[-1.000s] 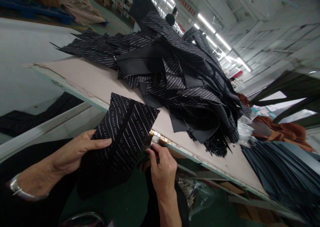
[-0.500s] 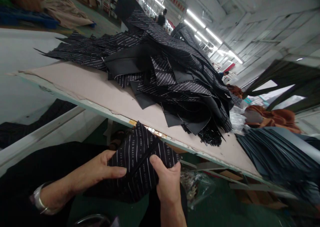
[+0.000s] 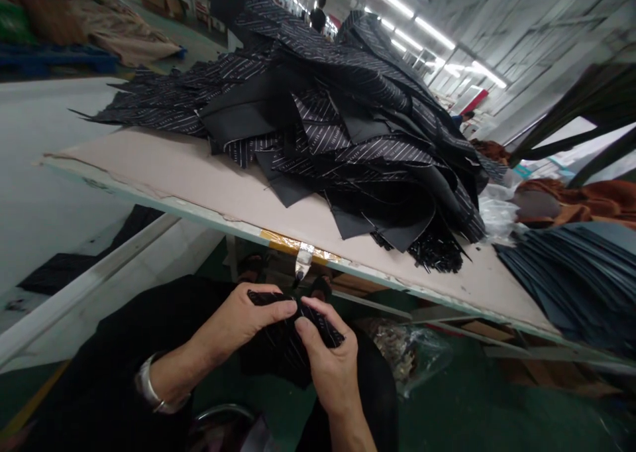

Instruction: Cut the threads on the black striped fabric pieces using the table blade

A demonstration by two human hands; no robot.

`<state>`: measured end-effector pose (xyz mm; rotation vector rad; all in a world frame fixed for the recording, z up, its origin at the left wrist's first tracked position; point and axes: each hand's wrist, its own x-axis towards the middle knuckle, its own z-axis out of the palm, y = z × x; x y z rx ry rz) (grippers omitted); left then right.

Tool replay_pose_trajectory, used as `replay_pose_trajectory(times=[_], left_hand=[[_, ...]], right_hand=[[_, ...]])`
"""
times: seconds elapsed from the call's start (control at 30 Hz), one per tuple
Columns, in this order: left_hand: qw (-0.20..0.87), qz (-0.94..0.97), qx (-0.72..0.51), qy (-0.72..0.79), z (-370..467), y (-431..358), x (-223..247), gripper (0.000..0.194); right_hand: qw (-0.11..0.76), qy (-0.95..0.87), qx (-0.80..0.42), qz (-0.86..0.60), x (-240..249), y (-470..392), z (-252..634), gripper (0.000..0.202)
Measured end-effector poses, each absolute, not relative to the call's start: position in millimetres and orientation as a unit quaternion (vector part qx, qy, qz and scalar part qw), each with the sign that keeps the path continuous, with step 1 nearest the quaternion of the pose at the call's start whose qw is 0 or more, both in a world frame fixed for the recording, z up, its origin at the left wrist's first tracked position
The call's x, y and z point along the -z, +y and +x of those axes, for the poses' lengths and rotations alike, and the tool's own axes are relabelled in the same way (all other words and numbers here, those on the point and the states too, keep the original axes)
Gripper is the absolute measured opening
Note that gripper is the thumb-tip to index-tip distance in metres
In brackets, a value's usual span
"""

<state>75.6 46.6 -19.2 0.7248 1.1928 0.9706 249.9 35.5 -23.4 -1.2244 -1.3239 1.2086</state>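
Note:
My left hand (image 3: 258, 316) and my right hand (image 3: 325, 352) are closed on a black striped fabric piece (image 3: 285, 346), thumbs on top and nearly meeting. The piece is bunched between them and hangs down over my lap, its lower part dark and hard to make out. Just beyond my fingers, a small shiny metal piece with a dark tip (image 3: 303, 261) juts from the table edge, where yellow tape (image 3: 278, 240) is stuck. A big heap of similar black striped cloth (image 3: 348, 120) lies on the table (image 3: 163, 170).
Small black bits (image 3: 440, 256) lie by the heap's front. To the right are stacked dark blue-grey pieces (image 3: 571, 280), clear plastic (image 3: 497, 213) and brown cloth (image 3: 596, 200). A plastic bag (image 3: 412, 356) sits under the table. A person (image 3: 318, 16) is far back.
The fabric piece, spread flat with its point up half a second ago, is now folded down and bunched. My hands have drawn closer together, and the metal piece at the table edge has come into view.

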Motion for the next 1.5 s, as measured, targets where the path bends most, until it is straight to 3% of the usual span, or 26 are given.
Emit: replay_pose_trajectory(times=[0.13, 0.4, 0.5, 0.67, 0.77, 0.93, 1.07, 1.2, 1.5], left_hand=[[0.669, 0.298, -0.424, 0.533, 81.3, 45.6, 18.0, 0.037], [0.692, 0.191, -0.451, 0.530, 89.8, 46.7, 24.3, 0.046], [0.702, 0.172, -0.455, 0.520, 89.1, 46.7, 23.4, 0.043], [0.710, 0.169, -0.466, 0.501, 84.7, 45.0, 19.8, 0.048], [0.718, 0.136, -0.468, 0.498, 82.2, 46.2, 18.8, 0.046], [0.734, 0.119, -0.484, 0.462, 81.4, 51.1, 16.5, 0.044], [0.753, 0.175, -0.471, 0.425, 81.7, 53.1, 15.2, 0.040], [0.746, 0.204, -0.487, 0.405, 82.4, 54.1, 18.6, 0.035], [0.705, 0.285, -0.472, 0.447, 81.2, 57.2, 25.0, 0.032]], right_hand=[[0.491, -0.569, -0.456, -0.476, 30.4, 36.7, 253.5, 0.015], [0.507, -0.757, -0.256, -0.325, 24.1, 37.6, 253.0, 0.031], [0.527, -0.740, -0.228, -0.351, 22.7, 41.7, 248.8, 0.031], [0.524, -0.635, -0.383, -0.420, 26.3, 51.9, 248.7, 0.024], [0.489, -0.626, -0.460, -0.396, 28.9, 54.1, 251.0, 0.018], [0.511, -0.509, -0.582, -0.375, 33.5, 49.7, 245.7, 0.003], [0.503, -0.356, -0.681, -0.396, 32.7, 51.3, 230.8, 0.019], [0.485, -0.278, -0.713, -0.422, 27.4, 58.7, 218.2, 0.032], [0.447, -0.206, -0.720, -0.489, 27.8, 67.8, 216.1, 0.031]])
